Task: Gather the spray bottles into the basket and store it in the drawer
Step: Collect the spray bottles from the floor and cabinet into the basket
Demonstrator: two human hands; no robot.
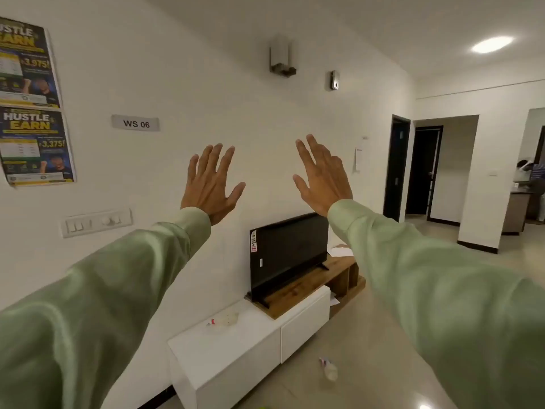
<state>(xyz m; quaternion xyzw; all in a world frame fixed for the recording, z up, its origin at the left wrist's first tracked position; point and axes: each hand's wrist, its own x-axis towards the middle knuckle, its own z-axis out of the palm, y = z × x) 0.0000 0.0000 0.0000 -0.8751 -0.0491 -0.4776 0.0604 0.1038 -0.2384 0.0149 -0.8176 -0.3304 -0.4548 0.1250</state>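
My left hand and my right hand are raised in front of the white wall, backs toward me, fingers spread, holding nothing. Both arms wear pale green sleeves. A clear spray bottle with a red and white nozzle lies on its side on top of the white drawer cabinet. Another clear spray bottle lies on the floor in front of the cabinet. The cabinet's drawer front is closed. No basket is in view.
A black TV stands on a wooden unit beside the cabinet. Posters, a "WS 06" sign and a switch panel hang on the wall. Dark doorways and a person at a desk are far right.
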